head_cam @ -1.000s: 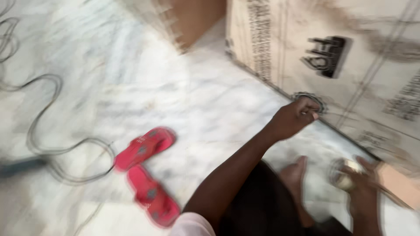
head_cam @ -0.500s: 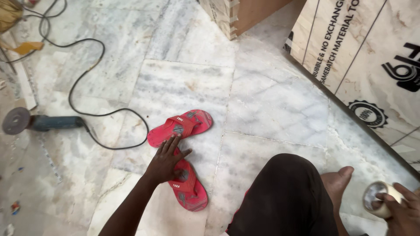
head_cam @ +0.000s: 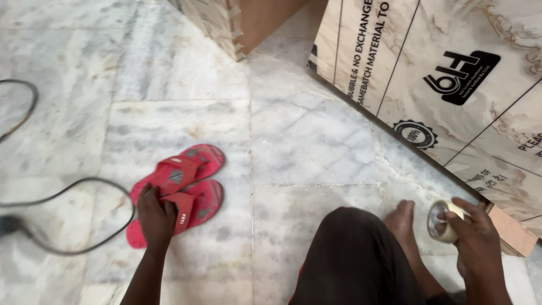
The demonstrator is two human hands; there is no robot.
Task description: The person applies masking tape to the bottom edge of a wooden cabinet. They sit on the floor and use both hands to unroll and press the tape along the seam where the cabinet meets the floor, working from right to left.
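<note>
My left hand (head_cam: pixel 155 217) rests on a pair of red flip-flops (head_cam: pixel 180 189) that lie side by side on the marble floor (head_cam: pixel 305 141), its fingers gripping the strap of the nearer one. My right hand (head_cam: pixel 477 240) holds a roll of clear tape (head_cam: pixel 442 221) near my bare foot (head_cam: pixel 402 220). My knee in dark trousers (head_cam: pixel 353 254) fills the lower middle.
A large laminate board with printed protective film (head_cam: pixel 451 73) leans at the right. A plywood box (head_cam: pixel 243 22) stands at the top. A black power cable (head_cam: pixel 73 186) curves across the floor at the left, by the flip-flops.
The view has shifted right, so the grinder left the frame. My left hand has pulled the two flip-flops together, side by side. The right hand still holds the tape roll.
</note>
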